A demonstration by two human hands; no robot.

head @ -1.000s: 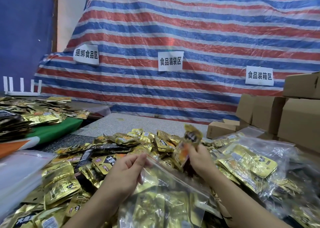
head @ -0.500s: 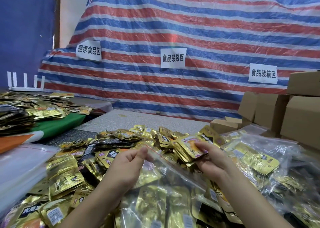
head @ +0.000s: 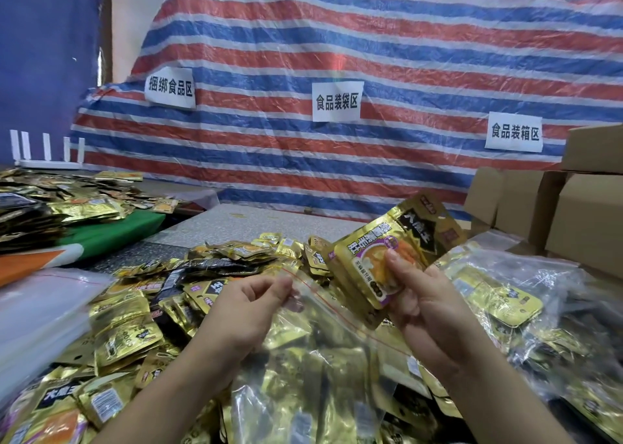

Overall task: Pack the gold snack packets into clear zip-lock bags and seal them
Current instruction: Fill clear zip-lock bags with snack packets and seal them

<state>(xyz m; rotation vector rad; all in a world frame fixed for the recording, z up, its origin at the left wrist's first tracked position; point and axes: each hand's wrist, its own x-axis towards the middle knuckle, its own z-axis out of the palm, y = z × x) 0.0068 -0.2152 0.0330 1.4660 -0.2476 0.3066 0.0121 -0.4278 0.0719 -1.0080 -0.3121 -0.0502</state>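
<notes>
Head view: nearest, a clear zip-lock bag [head: 313, 369] partly filled with gold packets lies over the heap. The left hand [head: 247, 305] pinches its red-lined rim; the right hand [head: 428, 305] grips a small stack of gold snack packets [head: 387, 258] just above the bag mouth. Loose gold packets [head: 128, 329] cover the speckled table [head: 236, 221]. Filled bags [head: 499, 295] lie right, cardboard boxes [head: 573, 214] beyond. A striped tarpaulin [head: 371, 39] bearing three paper signs [head: 337, 101] closes the background.

Loose snack packets [head: 215, 265] occupy frame centre; filled zip-lock bags [head: 499, 295] lie right; cardboard boxes [head: 586, 221] stand behind them.
</notes>
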